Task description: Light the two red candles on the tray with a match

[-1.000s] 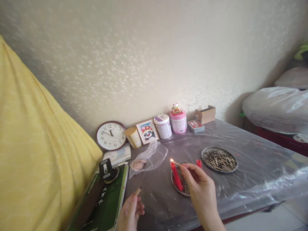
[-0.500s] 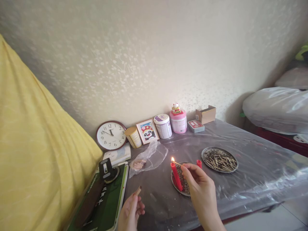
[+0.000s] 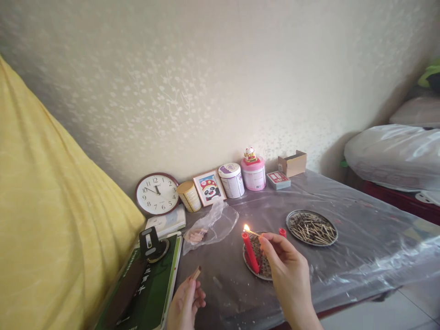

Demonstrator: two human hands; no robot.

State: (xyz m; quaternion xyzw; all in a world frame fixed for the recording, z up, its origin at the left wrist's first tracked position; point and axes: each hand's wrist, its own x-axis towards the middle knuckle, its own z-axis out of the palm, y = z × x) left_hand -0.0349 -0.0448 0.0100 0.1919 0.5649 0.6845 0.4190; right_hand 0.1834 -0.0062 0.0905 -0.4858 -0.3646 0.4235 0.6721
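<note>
Between the thumb and fingers of my right hand [image 3: 289, 270] is a thin wooden match [image 3: 253, 233], its flame at the top of a red candle [image 3: 250, 256]. That candle leans slightly on a round metal dish [image 3: 258, 273] with a dark, rough surface. A second red candle [image 3: 282, 232] shows only its top, the rest being behind my right hand. Lower left, my left hand [image 3: 188, 298] is closed around a small brown matchbox [image 3: 196, 273], mostly covered by the fingers. Another round plate [image 3: 289, 229] with many used matches [image 3: 314, 228] lies to the right.
A crumpled clear plastic bag [image 3: 220, 227] lies left of the candles. Along the wall stand a clock [image 3: 157, 201], a panda picture [image 3: 209, 188], several canisters [image 3: 231, 181] and a cardboard box [image 3: 293, 165]. A green book [image 3: 147, 284] and a yellow cloth [image 3: 62, 206] are at left.
The flame at the match tip has grown slightly and spreads toward the match. Both hands keep nearly the same position; the view has shifted a little.
</note>
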